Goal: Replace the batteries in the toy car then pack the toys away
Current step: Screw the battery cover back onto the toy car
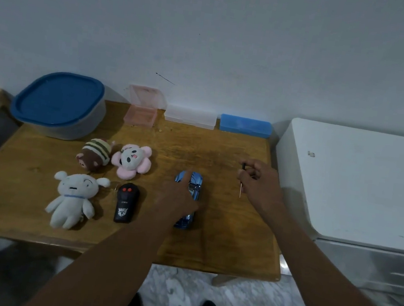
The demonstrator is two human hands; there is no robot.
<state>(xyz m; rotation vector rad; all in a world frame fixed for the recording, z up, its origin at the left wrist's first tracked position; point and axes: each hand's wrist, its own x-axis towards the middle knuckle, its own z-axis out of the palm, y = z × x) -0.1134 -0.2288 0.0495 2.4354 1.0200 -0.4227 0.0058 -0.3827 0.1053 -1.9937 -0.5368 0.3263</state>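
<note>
- The car (196, 180) sits wheels-down on the desk (221, 150), right of centre, nose pointing far.
- The left hand (179, 198) lies over the car's middle, forefinger straight along the roof. Whether the other fingers curl round the body is hidden, so I cannot tell if it grips.
- The right hand (261, 183) hangs just right of the car and pinches a thin screwdriver (240, 191), tip down and clear of the desk.
- Step in hand, as I judge it: the very start of the battery change. The car is not yet turned over.
- The next move calls for a firm hold on the car and a flip to bare its underside. The tip then has to meet the cover screw squarely, since the glossy body could slip.
- Batteries may be in the cases on the far edge: pink (141, 115) open, clear (190, 118) and blue (245, 125) closed.
- Packing is still ahead. Three plush toys (72, 200) and the remote (126, 202) lie to the left, and the lidded tub (58, 105) stands far left.
</note>
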